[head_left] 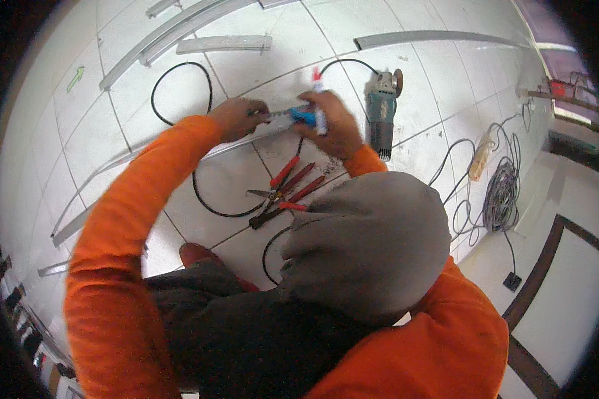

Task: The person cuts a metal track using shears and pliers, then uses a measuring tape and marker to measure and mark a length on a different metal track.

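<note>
My left hand [241, 118] is closed at the end of a thin pale strip [277, 116], which runs across to my right hand [338, 126]. In that right hand are a white marker [320, 112] with a red end, held upright, and a small blue tape measure [303, 116], partly covered by the fingers and blurred. Below both hands a long grey metal profile [229, 147] crosses the tiles. Nearer to me lie tin snips [269, 195] and pliers [303, 189] with red handles, overlapping. A grey cloth-covered shape hides part of my right forearm.
An angle grinder [381, 116] lies to the right of my hands. Its black cable [194, 183] appears to loop over the floor. Metal profiles [439, 36] lie farther off, with a short piece [224, 44]. At right are a power strip [479, 159] and coiled cable [502, 196].
</note>
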A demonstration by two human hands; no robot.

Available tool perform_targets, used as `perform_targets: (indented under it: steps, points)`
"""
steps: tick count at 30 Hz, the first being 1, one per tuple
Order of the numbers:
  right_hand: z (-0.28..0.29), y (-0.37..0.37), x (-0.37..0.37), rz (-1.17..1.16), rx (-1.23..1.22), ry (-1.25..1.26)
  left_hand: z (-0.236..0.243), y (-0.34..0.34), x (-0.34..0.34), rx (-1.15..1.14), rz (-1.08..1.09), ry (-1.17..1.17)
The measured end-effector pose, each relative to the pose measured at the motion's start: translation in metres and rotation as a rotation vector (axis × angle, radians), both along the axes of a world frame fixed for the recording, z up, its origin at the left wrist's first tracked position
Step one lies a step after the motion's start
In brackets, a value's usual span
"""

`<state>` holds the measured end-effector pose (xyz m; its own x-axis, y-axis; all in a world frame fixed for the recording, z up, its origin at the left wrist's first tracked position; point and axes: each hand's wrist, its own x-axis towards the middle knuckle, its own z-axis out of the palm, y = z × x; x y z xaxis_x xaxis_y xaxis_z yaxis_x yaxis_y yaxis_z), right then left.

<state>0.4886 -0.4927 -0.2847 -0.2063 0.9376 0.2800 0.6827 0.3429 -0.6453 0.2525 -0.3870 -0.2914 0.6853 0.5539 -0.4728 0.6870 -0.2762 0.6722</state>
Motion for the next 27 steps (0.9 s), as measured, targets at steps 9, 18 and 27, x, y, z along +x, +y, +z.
perform_targets:
  steps: [9, 18, 27]
  points:
    - [-0.023, -0.051, 0.024, -0.291, -0.383, 0.847, 0.028, -0.05, -0.15, 0.043, -0.299, 0.301]
    - [-0.052, -0.021, 0.062, -0.222, -0.385, 0.424, 0.008, -0.066, -0.18, 0.174, -0.25, 0.259]
    - [-0.086, -0.015, 0.067, -0.311, -0.417, 0.151, 0.004, -0.056, -0.178, 0.053, -0.254, 0.331]
